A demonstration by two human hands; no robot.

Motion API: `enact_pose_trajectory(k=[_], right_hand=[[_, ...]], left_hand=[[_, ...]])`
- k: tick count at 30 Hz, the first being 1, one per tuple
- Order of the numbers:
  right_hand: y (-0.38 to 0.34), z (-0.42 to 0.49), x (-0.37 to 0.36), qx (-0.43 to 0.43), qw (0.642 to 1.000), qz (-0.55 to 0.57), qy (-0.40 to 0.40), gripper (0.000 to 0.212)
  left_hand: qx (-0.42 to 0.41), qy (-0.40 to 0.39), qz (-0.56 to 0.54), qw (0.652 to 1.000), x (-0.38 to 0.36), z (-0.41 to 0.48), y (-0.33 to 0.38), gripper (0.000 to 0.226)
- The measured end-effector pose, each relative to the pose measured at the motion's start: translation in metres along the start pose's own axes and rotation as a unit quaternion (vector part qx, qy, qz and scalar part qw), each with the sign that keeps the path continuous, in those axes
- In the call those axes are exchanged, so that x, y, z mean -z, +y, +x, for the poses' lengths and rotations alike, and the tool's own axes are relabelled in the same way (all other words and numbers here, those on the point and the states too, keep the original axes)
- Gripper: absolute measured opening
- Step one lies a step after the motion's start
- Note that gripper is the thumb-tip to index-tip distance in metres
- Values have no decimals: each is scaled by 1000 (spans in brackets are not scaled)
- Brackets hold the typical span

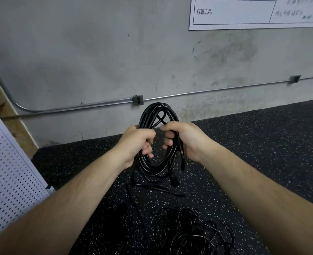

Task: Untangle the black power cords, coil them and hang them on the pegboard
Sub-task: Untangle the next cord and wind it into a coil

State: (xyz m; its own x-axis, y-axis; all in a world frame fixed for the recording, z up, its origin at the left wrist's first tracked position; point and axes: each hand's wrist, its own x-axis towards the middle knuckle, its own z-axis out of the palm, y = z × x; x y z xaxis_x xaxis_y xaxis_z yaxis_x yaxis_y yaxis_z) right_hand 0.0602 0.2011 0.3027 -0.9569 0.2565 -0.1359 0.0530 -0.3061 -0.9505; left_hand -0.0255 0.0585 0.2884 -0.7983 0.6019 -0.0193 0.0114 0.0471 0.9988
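Observation:
A black power cord coil [153,115] of several loops stands upright in front of me, held between both hands. My left hand [136,142] grips the coil's left side with curled fingers. My right hand [186,138] grips its right side, thumb on top. A plug end [174,178] hangs below the coil, and a loose tail [157,189] trails down to the floor. More tangled black cords [194,230] lie on the speckled floor near my feet. The white pegboard [8,172] leans at the far left.
A grey concrete wall [96,61] stands ahead, with a metal conduit [207,92] and an outlet box [138,99] low on it. A white printed chart [253,13] hangs at the upper right. The floor is black speckled rubber [262,135].

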Motion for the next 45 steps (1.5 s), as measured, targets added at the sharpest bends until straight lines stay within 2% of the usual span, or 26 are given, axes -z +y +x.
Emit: enact_pose_trajectory(k=[3, 7, 11, 13, 15, 19, 24, 28, 33, 35, 37, 38, 42, 43, 45], right_hand=[[-8, -2, 1, -7, 1000, -27, -3, 16], [-18, -3, 4, 35, 995, -91, -8, 22], [-11, -9, 5, 80, 990, -104, -55, 14], [-4, -6, 4, 89, 993, -77, -11, 23], [-4, -3, 2, 106, 992, -60, 37, 17], [-4, 1, 4, 129, 982, -127, 46, 8], [1, 2, 5, 108, 987, -113, 31, 11], [0, 4, 9, 78, 992, -97, 1, 22], [4, 6, 8, 70, 994, -84, -4, 10], [7, 9, 10, 75, 990, -114, -16, 27], [12, 11, 17, 65, 983, -166, -41, 67], [16, 13, 22, 49, 977, -196, -62, 85], [42, 21, 46, -65, 943, -291, -146, 124], [48, 22, 49, -98, 926, -330, -153, 129], [60, 22, 46, -154, 882, -415, -164, 119]], left_hand=[[-21, 58, -1, 998, 5, 7, 2, 21], [-74, 99, -16, 992, 13, 11, 6, 10], [-91, 30, -4, 995, 13, -1, -1, 4], [-87, 28, -23, 996, 7, -2, -4, 8], [-83, 45, -40, 995, 1, 0, -4, 14], [-81, 48, -30, 995, -2, -1, -3, 23], [-60, 52, -16, 997, -7, -6, -5, 37], [-45, 26, -18, 998, -1, -7, -3, 34], [-56, 32, -6, 998, 1, -4, -1, 32], [-66, 33, -3, 997, 2, -3, 1, 21], [-83, 43, 9, 996, 6, -2, 5, 16], [-92, 49, 15, 994, 8, -1, 8, 17], [-121, 70, 9, 990, 13, 4, 12, 15], [-126, 78, 8, 989, 13, 5, 12, 15], [-128, 97, 0, 987, 15, 7, 12, 17]])
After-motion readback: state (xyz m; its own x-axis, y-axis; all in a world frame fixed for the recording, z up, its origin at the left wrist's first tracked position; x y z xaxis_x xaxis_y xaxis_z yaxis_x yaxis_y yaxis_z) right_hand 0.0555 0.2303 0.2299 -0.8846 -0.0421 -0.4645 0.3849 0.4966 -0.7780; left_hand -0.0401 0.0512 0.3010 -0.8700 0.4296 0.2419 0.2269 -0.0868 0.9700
